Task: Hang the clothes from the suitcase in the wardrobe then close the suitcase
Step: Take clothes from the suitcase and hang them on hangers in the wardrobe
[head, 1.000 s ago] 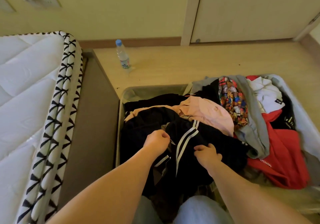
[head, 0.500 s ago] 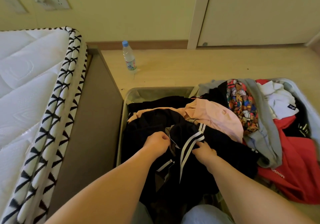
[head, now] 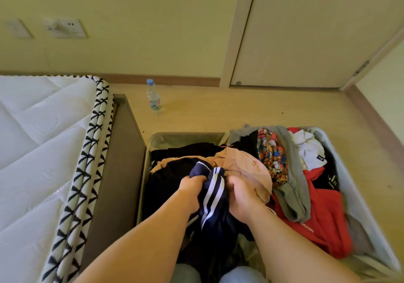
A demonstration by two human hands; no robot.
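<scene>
Fabric of the navy striped garment (head: 213, 197) gathered into a tight bunch and raised above the heap in the left half of the open suitcase (head: 150, 145); half a second earlier had lain flatter on that heap, held only near its striped edge. Gripped at this moment from both sides: left hand (head: 192, 186) curled round the dark fold at the top left of the bunch, right hand (head: 242, 193) closed on the cloth just right of the white stripes. Fingertips of both buried in the folds, so could not be told apart. Brought closer together than before, with the stripes squeezed between them. Hung down between the forearms toward the near edge of the suitcase, lower end lost among the black clothes (head: 166, 186), so could not tell whether fully free. Left as before: pink garment (head: 242, 162) just behind the bunch, then bear-print piece (head: 271, 158), grey garment (head: 293, 173), white top (head: 310, 149) and red hoodie (head: 323, 217) heaped across the right half. Water bottle (head: 154, 99) upright on the floor (head: 240, 112) beyond the far left corner, mattress (head: 43, 151) alongside the left edge. Judged as a first pick-up under way: one garment secured, nothing hung yet, closing far off. Likely needed next a clean lift, at some risk of dragging the black clothes along. Could not make out a wardrobe for certain, only a cream door panel (head: 306, 31) at the far wall.
</scene>
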